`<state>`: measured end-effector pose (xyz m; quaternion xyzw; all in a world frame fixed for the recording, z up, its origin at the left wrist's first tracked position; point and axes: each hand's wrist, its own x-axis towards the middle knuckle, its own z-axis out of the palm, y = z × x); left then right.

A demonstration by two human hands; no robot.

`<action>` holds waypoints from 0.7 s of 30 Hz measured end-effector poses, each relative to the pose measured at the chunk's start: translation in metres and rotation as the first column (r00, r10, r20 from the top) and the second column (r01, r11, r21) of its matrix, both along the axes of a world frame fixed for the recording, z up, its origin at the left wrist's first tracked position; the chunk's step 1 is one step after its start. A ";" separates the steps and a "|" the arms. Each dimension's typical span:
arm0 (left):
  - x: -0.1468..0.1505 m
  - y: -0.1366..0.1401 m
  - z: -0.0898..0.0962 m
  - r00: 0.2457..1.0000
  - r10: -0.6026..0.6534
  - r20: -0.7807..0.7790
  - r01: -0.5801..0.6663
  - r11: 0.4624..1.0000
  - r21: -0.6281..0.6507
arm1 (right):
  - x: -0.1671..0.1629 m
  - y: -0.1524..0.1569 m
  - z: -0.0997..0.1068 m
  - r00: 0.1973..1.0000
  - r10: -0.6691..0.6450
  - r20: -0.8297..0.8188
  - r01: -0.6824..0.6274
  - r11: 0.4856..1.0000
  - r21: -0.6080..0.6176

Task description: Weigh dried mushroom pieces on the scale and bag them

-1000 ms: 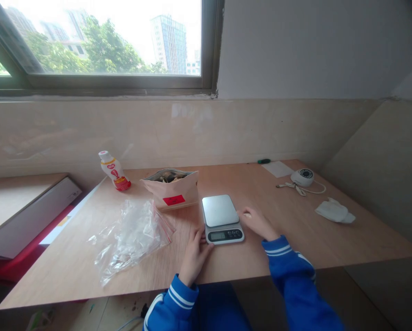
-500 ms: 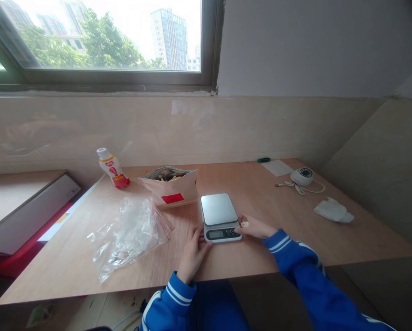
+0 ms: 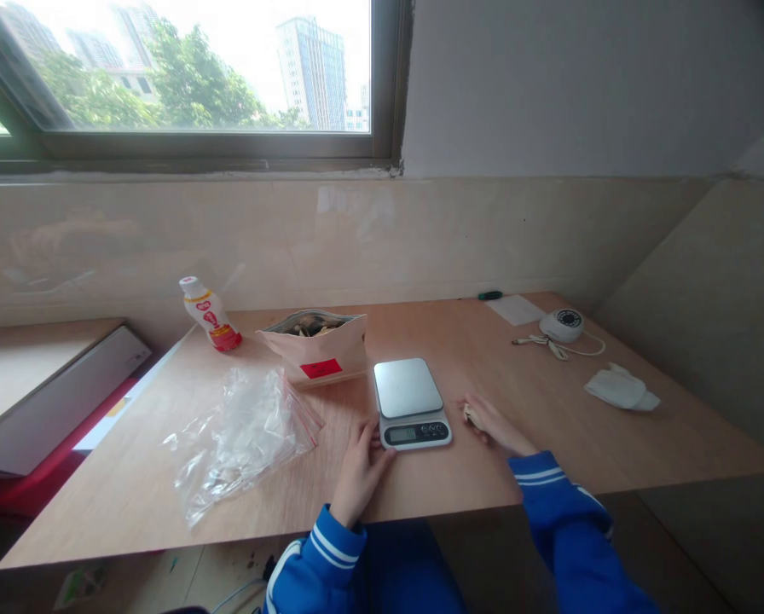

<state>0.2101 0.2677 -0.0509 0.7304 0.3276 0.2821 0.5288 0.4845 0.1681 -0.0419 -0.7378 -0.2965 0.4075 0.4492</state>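
My left grip (image 3: 358, 467), loosely open, is touching the scale (image 3: 408, 388) at its left, while my right grip (image 3: 492, 421), just beyond its right side, is pinching a pale piece (image 3: 472, 416).

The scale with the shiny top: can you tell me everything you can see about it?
The scale has a whitish body and a silver, metal-looking plate with rounded corners. On its front, a dark panel holds a greyish screen and small buttons; any numbers are too small to read. It lies flat on the wooden table, in front of an open paper-like bag and a bit to its right. The left hand touches its left front corner.
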 end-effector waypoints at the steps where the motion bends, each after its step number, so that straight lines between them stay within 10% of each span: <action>1: 0.000 0.000 0.000 1.000 0.000 -0.001 0.000 1.000 0.001 | 0.000 0.001 0.001 1.000 0.003 0.009 -0.003 1.000 0.001; 8: 0.000 -0.001 0.000 1.000 0.000 0.005 0.000 1.000 -0.007 | -0.022 0.057 0.036 0.945 0.058 0.322 -0.113 0.981 0.155; 16: 0.001 -0.001 -0.005 1.000 0.006 0.024 -0.005 1.000 -0.003 | -0.063 0.114 0.033 0.476 0.196 0.857 -0.452 0.891 0.048; 21: 0.001 -0.002 -0.005 0.999 0.012 0.036 -0.012 1.000 0.004 | -0.066 0.105 0.058 0.537 0.150 0.830 -0.519 0.834 0.185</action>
